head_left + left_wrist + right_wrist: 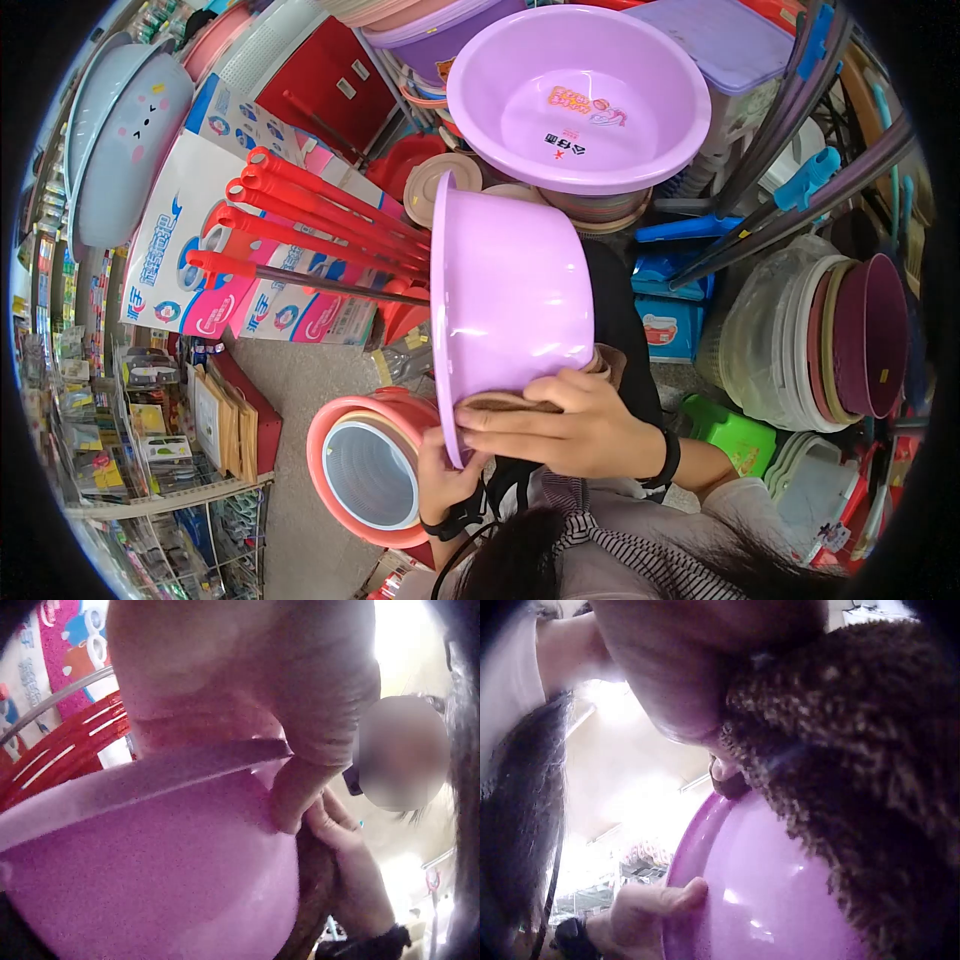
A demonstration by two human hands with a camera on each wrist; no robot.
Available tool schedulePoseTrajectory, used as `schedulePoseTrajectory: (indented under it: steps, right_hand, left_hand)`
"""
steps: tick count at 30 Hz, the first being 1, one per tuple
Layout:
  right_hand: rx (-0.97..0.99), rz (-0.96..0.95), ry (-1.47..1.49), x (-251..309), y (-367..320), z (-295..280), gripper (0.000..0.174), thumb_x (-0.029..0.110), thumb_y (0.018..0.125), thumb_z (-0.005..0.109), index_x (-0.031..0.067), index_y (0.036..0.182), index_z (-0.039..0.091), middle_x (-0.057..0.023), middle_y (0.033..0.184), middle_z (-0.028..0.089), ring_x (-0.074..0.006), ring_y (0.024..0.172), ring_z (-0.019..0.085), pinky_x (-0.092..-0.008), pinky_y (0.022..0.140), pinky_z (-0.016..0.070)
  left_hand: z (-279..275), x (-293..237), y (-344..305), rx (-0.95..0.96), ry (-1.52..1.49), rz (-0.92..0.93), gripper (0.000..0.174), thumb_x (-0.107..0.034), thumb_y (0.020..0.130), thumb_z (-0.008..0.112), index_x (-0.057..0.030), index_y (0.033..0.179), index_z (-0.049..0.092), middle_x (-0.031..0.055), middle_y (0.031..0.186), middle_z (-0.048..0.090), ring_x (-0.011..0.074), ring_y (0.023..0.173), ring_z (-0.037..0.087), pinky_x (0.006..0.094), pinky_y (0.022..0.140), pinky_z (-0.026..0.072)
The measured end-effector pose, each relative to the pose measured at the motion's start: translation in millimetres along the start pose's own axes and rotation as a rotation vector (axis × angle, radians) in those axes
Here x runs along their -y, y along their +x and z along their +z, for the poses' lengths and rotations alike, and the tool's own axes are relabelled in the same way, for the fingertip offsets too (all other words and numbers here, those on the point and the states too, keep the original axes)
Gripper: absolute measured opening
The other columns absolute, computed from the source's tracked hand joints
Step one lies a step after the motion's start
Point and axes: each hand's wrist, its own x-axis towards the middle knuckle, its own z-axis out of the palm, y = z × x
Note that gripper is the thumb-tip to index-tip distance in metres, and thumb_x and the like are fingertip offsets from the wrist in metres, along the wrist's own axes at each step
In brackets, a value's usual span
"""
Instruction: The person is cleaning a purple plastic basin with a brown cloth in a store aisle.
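Note:
A purple plastic basin (515,290) is tipped on its side in front of the person, its rim facing left. Low on that rim, the left hand (448,485) pinches the edge; in the left wrist view its thumb (296,791) lies over the outer wall. The right hand (570,430) holds a fuzzy brown cloth (855,727) against the basin's outside, near the rim. Much of the cloth is hidden under the fingers in the head view. A second purple basin (640,110), with a printed picture inside, sits upright beyond.
Red-handled poles (300,200) reach close to the held basin's left side, before printed cartons (165,220). Nested pink and grey buckets (330,480) stand on the floor at lower left. Stacked tubs (880,330), a green stool (735,430) and blue dustpans (665,330) crowd the right.

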Motion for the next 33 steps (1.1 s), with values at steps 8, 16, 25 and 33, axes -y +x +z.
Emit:
schedulePoseTrajectory:
  steps: [8,16,25,33]
  right_hand:
    - [0.115,-0.164,-0.048,19,-16,26,0.042,0.022,0.087,0.06,0.0134,0.127,0.061,0.0053,0.131,0.059,-0.0085,0.091,0.052,-0.0232,0.073,0.0388]
    - [0.267,-0.176,0.085,19,-23,19,0.05,0.02,0.079,0.06,0.0162,0.129,0.062,0.0093,0.129,0.06,-0.0103,0.092,0.052,-0.0241,0.076,0.0404]
    - [-0.192,0.133,0.094,-5,0,-18,0.038,0.0,0.085,0.061,0.0011,0.123,0.066,-0.0108,0.128,0.066,-0.0143,0.089,0.065,-0.0279,0.077,0.0431]
    - [-0.243,0.206,-0.238,-23,18,-4,0.048,0.005,0.071,0.064,0.0082,0.119,0.069,0.0002,0.129,0.066,-0.0177,0.08,0.049,-0.0269,0.072,0.0444]
  left_hand:
    - [6,-53,-4,-0.17,-0.582,-0.018,0.092,0.01,0.073,0.056,-0.0149,0.145,0.005,0.0207,0.12,0.057,0.0254,0.108,0.057,0.0364,0.097,0.044]
    - [5,-34,-8,0.029,-0.653,0.142,0.09,-0.011,0.081,0.072,-0.0093,0.147,0.012,0.019,0.141,0.039,0.0274,0.12,0.052,0.0387,0.101,0.0421]
    - [1,-28,-8,-0.304,-0.003,0.03,0.095,-0.033,0.073,0.089,0.0021,0.143,0.035,0.0131,0.132,0.047,0.0208,0.116,0.053,0.0353,0.098,0.0436]
    - [-2,-7,-21,-0.093,-0.06,0.146,0.079,0.005,0.071,0.085,0.0002,0.138,0.043,0.0164,0.109,0.066,0.0191,0.086,0.069,0.0317,0.072,0.0566]
